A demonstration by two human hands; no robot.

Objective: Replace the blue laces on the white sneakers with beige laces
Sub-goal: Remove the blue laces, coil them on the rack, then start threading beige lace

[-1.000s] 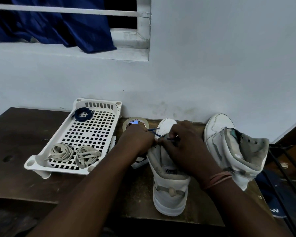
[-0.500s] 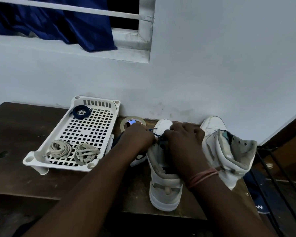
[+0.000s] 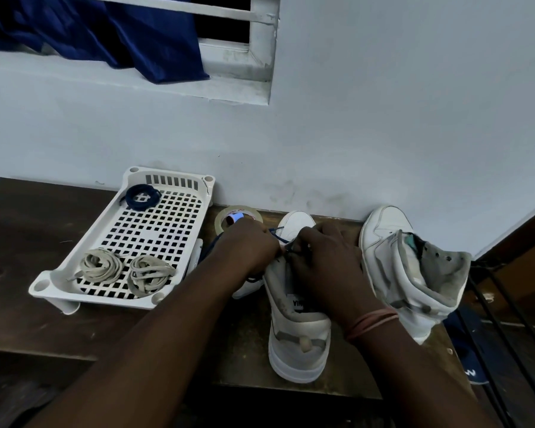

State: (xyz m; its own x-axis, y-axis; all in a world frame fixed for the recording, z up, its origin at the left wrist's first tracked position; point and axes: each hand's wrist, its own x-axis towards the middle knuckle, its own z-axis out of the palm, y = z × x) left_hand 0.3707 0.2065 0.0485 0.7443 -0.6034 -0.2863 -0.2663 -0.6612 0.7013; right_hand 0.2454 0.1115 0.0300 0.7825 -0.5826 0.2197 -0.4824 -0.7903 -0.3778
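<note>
The near sneaker (image 3: 297, 307) stands toe-away between my arms, its long axis running from me to the wall. My right hand (image 3: 323, 257) pinches the blue lace (image 3: 277, 237) over the eyelets; my left hand (image 3: 247, 245) grips its slack (beige laces (image 3: 127, 270) wait left).

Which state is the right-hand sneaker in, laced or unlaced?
Unlaced. The sneaker by the wall shows bare eyelets and an open collar; one coiled blue lace already lies in the white tray.
</note>
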